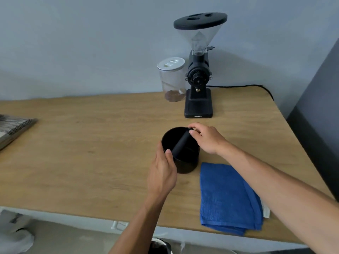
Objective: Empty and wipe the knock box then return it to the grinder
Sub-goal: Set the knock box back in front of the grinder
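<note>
A black round knock box (185,158) with a black bar (180,143) across its mouth stands upright on the wooden table (91,143), in front of the black coffee grinder (199,79). My left hand (163,171) grips the box's near-left wall, thumb on the rim by the bar's near end. My right hand (207,138) holds the far-right rim, fingertips on the bar's far end. A folded blue cloth (229,197) lies flat just right of the box, under my right forearm.
A clear jar (171,81) with a white lid and some brown grounds stands left of the grinder. The grinder's cord (238,86) runs along the back right. A metal rack (14,129) sits at the left edge. A bin (159,246) shows below the table's front edge.
</note>
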